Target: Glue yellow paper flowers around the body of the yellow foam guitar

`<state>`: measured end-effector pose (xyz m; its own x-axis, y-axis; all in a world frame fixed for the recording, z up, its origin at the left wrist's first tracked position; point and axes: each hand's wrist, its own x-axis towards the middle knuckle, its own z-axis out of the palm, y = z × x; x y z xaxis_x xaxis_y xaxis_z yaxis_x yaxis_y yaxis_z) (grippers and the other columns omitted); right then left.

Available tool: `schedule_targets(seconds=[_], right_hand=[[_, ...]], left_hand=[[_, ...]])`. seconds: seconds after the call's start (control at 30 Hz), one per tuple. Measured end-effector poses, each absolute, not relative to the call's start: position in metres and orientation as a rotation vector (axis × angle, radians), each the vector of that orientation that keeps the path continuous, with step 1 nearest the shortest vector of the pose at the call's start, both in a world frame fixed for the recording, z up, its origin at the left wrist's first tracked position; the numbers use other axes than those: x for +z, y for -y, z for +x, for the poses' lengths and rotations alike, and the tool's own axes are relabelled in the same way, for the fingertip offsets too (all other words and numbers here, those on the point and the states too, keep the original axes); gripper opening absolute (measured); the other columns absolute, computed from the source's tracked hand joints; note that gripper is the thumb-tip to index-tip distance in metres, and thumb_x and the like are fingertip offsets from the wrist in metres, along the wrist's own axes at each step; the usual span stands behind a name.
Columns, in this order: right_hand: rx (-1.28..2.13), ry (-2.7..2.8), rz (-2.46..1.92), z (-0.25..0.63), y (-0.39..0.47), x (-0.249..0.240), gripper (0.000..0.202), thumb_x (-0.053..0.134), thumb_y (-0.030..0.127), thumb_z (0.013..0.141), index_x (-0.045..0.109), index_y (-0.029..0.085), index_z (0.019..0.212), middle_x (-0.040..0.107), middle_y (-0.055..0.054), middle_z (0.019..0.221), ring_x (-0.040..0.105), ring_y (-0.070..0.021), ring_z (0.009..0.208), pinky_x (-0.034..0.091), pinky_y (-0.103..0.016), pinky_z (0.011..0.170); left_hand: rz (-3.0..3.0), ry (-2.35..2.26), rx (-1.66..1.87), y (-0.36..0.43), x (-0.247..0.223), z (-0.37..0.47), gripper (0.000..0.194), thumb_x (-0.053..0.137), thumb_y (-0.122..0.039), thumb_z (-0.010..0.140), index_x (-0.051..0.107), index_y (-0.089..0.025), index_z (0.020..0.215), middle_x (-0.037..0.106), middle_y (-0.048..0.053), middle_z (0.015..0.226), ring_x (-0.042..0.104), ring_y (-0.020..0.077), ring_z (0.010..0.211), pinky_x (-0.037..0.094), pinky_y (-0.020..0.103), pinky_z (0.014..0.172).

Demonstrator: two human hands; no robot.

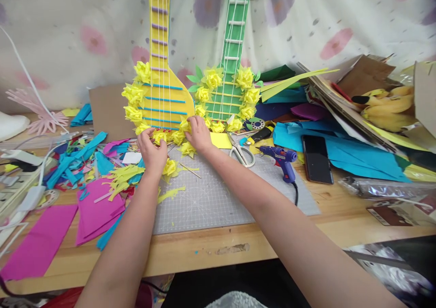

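Note:
A yellow craft guitar (pixel 163 101) with blue strips and white strings leans upright at the back, edged with yellow paper flowers (pixel 133 94). My left hand (pixel 152 151) has its fingers curled at the guitar's lower left edge, among the flowers. At the lower right edge, my right hand (pixel 200 134) is bent round the rim beside a flower; its fingertips are partly hidden. A green craft guitar (pixel 223 96), also ringed with yellow flowers, stands to the right. Loose flowers (pixel 169 168) lie below my hands on the grey cutting mat (pixel 211 199).
Scissors (pixel 242 151), a blue glue gun (pixel 282 160) with its cord and a phone (pixel 317 158) lie to the right. Blue paper sheets (pixel 340 149) and cardboard are piled behind. Paper scraps (pixel 76 158), magenta sheets (pixel 42 242) and a power strip (pixel 13 194) cover the left.

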<state>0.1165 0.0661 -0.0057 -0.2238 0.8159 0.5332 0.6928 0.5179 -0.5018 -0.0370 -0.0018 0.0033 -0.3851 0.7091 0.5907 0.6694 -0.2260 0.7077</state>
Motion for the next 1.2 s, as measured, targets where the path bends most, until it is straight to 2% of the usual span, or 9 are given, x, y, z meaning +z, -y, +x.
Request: schedule_targets(seconds=[0.2,0.33,0.43,0.53,0.63,0.77,1.03,1.2], right_hand=[[0.241,1.908,-1.205,0.133,-0.054,-0.006,0.049,0.063,0.019,0.073,0.046,0.017,0.119,0.047,-0.016,0.125,0.042,-0.0286,0.121,0.035,-0.046,0.104],[0.380,1.736,-1.241,0.148,-0.049,-0.008,0.047,0.062,0.020,0.073,0.044,0.017,0.116,0.052,-0.015,0.119,0.047,-0.0251,0.115,0.039,-0.044,0.100],[0.598,1.584,-1.318,0.153,-0.052,-0.009,0.043,0.062,0.022,0.072,0.043,0.019,0.111,0.056,-0.011,0.110,0.055,-0.0203,0.099,0.046,-0.040,0.090],[0.737,1.490,-1.348,0.155,-0.056,-0.007,0.041,0.062,0.024,0.070,0.042,0.021,0.106,0.057,-0.007,0.103,0.056,-0.0178,0.091,0.048,-0.038,0.084],[0.769,1.451,-1.331,0.157,-0.052,-0.004,0.040,0.062,0.023,0.068,0.042,0.021,0.103,0.057,-0.005,0.098,0.056,-0.0168,0.088,0.048,-0.037,0.081],[0.800,1.422,-1.339,0.165,-0.036,-0.002,0.039,0.061,0.024,0.068,0.042,0.022,0.101,0.057,-0.003,0.095,0.056,-0.0159,0.083,0.048,-0.036,0.079],[0.805,1.380,-1.273,0.179,-0.016,-0.010,0.037,0.059,0.024,0.069,0.041,0.021,0.101,0.057,-0.004,0.096,0.055,-0.0157,0.086,0.048,-0.033,0.076],[0.803,1.363,-1.265,0.179,-0.010,-0.016,0.037,0.058,0.022,0.069,0.042,0.022,0.102,0.056,-0.002,0.093,0.055,-0.0147,0.082,0.048,-0.032,0.072]], left_hand=[[1.742,-1.930,1.719,0.002,0.005,-0.036,0.038,0.054,-0.014,0.068,0.051,-0.019,0.106,0.051,0.013,0.111,0.053,0.0243,0.104,0.050,0.040,0.085],[1.827,-1.883,1.660,0.005,0.009,-0.032,0.037,0.053,-0.013,0.069,0.053,-0.020,0.105,0.056,0.011,0.110,0.056,0.0231,0.102,0.049,0.040,0.087],[1.970,-1.730,1.454,0.008,0.014,-0.023,0.048,0.049,-0.009,0.070,0.049,-0.023,0.116,0.063,0.008,0.109,0.059,0.0232,0.103,0.047,0.043,0.092],[2.148,-1.589,1.190,0.006,0.018,-0.010,0.065,0.047,-0.003,0.067,0.042,-0.025,0.128,0.066,0.008,0.112,0.056,0.0258,0.111,0.043,0.047,0.097],[2.304,-1.592,1.018,-0.002,0.020,0.000,0.074,0.049,0.000,0.062,0.039,-0.021,0.132,0.065,0.011,0.117,0.052,0.0300,0.118,0.040,0.051,0.100],[2.402,-1.688,0.914,-0.012,0.017,0.007,0.076,0.050,0.001,0.060,0.039,-0.016,0.134,0.063,0.015,0.120,0.051,0.0317,0.117,0.040,0.051,0.098],[2.405,-1.684,0.987,-0.023,0.005,0.006,0.077,0.053,-0.002,0.061,0.037,-0.017,0.135,0.064,0.014,0.120,0.051,0.0315,0.117,0.041,0.051,0.098],[2.408,-1.781,0.779,-0.020,0.017,0.010,0.082,0.055,-0.003,0.063,0.029,-0.013,0.141,0.061,0.015,0.126,0.047,0.0317,0.122,0.039,0.048,0.101]])
